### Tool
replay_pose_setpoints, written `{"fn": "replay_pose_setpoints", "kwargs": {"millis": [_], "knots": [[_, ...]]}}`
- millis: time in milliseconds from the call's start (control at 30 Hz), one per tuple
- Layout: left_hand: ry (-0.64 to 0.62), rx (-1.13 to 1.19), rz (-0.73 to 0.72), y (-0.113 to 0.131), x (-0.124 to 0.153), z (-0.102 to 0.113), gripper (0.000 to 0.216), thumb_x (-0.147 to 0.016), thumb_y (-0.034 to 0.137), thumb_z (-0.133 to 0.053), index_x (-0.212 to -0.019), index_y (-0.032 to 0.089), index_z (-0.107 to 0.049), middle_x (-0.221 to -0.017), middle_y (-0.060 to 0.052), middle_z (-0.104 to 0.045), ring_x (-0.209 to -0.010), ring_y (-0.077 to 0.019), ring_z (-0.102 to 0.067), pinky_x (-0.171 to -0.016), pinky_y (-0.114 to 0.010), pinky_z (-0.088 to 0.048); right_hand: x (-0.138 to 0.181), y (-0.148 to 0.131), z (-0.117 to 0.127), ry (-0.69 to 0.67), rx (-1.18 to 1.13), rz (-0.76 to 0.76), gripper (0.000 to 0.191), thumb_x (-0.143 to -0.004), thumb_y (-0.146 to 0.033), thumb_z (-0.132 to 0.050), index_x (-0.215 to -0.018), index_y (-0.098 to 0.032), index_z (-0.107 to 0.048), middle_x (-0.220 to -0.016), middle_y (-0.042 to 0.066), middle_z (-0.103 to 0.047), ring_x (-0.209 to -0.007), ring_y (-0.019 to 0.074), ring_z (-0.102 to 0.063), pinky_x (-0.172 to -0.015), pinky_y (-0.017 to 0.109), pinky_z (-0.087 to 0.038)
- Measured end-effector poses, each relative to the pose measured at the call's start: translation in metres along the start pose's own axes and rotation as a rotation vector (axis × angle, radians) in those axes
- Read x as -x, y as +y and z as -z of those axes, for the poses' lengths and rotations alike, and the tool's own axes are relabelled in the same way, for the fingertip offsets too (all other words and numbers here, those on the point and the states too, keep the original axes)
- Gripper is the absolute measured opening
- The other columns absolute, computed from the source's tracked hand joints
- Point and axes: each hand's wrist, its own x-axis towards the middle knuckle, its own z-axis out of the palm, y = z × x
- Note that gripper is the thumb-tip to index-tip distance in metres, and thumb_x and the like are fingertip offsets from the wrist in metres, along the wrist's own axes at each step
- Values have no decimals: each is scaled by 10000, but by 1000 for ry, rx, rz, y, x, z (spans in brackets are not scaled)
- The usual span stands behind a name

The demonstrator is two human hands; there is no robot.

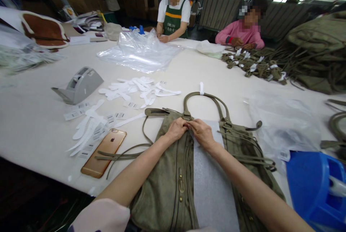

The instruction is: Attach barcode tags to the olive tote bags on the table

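Note:
An olive-green handbag point(167, 174) lies flat on the white table point(32, 123) in front of me, handles pointing away. A sheet of white foam wrap point(211, 185) lies down its middle. My left hand point(177, 129) and my right hand point(201, 132) meet at the bag's top edge, just under the handle point(205, 96). Both hands are closed in a pinch on the bag's upper rim near the buckle. A small white tag point(201, 88) is wrapped on the handle's top.
A gold phone point(104, 152), scattered white paper tags point(135, 89) and a grey tape dispenser point(79, 84) lie left. Clear plastic bags point(283, 123) and a blue plastic tub point(316, 188) sit right. Two other people work across the table by plastic sheeting point(140, 51) and olive straps point(259, 66).

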Motion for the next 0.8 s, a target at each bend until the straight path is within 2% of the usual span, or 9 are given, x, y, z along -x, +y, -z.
{"fn": "replay_pose_setpoints", "kwargs": {"millis": [100, 233, 300, 400, 500, 600, 800], "knots": [[98, 149, -18, -2, 6, 2, 59, -694, 122, -578, -642, 147, -592, -769, -15, -579, -756, -122, -545, -728, -241, -437, -4, 8, -1, -24, -301, -171, 203, -794, -305, -502, -860, -230, -678, -831, 33, -668, -756, 171, -580, -712, 290, -435], [65, 390, 119, -5, 11, 3, 95, -738, 205, -556, -735, 140, -626, -529, 44, -507, -435, -69, -432, -471, -192, -367, -11, 14, 4, -100, -526, -250, 245, -734, -390, -541, -806, -204, -684, -661, 5, -654, -514, 130, -532, -538, 265, -423], [79, 426, 144, -6, 12, 2, 122, -737, 223, -558, -760, 139, -643, -524, 45, -517, -397, -57, -391, -435, -188, -333, -14, 12, 5, -119, -650, -295, 261, -688, -403, -581, -802, -188, -675, -630, 1, -640, -467, 115, -511, -505, 258, -410], [123, 442, 148, -8, 12, -1, 129, -722, 229, -573, -773, 138, -650, -610, 28, -577, -410, -51, -397, -439, -190, -337, -14, 8, 2, -105, -818, -384, 286, -610, -398, -648, -788, -174, -638, -615, 2, -632, -468, 112, -528, -485, 244, -408], [135, 459, 175, -11, 13, -4, 131, -724, 243, -578, -771, 135, -635, -581, 38, -567, -407, -57, -401, -443, -194, -346, -13, 4, -4, -98, -924, -474, 287, -570, -402, -683, -704, -160, -608, -554, 2, -604, -487, 111, -537, -448, 215, -383], [137, 409, 130, -12, 14, -4, 105, -733, 228, -579, -753, 143, -636, -588, 31, -575, -461, -72, -453, -487, -196, -376, -11, 3, -7, -81, -991, -525, 300, -548, -404, -711, -679, -151, -616, -557, 5, -601, -517, 104, -545, -444, 197, -385], [155, 297, 38, -11, 13, -3, 69, -741, 160, -574, -740, 157, -643, -716, -2, -621, -672, -111, -551, -660, -226, -433, -7, 8, -8, -117, -1154, -554, 327, -505, -354, -760, -731, -150, -642, -655, 13, -645, -605, 106, -586, -609, 242, -478]]}}
